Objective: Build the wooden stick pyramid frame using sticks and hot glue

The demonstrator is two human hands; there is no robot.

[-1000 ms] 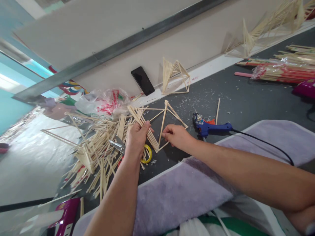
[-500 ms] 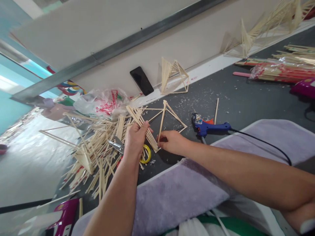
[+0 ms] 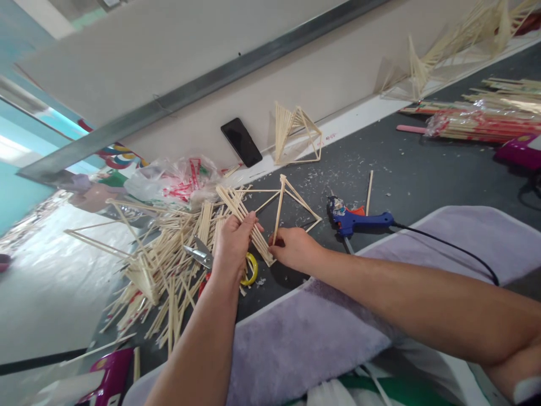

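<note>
My left hand (image 3: 235, 235) is closed round a row of thin wooden sticks (image 3: 262, 246) that forms one slanted side of a stick frame. My right hand (image 3: 296, 248) pinches the lower end of an upright stick (image 3: 279, 208) in that frame, close to its near corner. The fingertips partly hide the joint. Thinner sticks (image 3: 305, 204) run from the frame's peak down to a far corner on the table. Scissors (image 3: 251, 269) with a yellow handle loop lie partly under my left wrist, on loose sticks. A blue glue gun (image 3: 349, 221) lies to the right of my right hand.
Loose sticks (image 3: 169, 256) are heaped on the left, with another stick frame (image 3: 146, 276) among them. A plastic bag (image 3: 173, 180), a phone (image 3: 242, 142) and a small finished-looking frame (image 3: 298, 135) are along the wall. Wrapped sticks (image 3: 469, 127) lie at right; purple cloth (image 3: 308, 338) covers the near edge.
The view has shifted slightly. Both hands keep nearly the same place on the frame, with my right fingers still pinching by the near corner.
</note>
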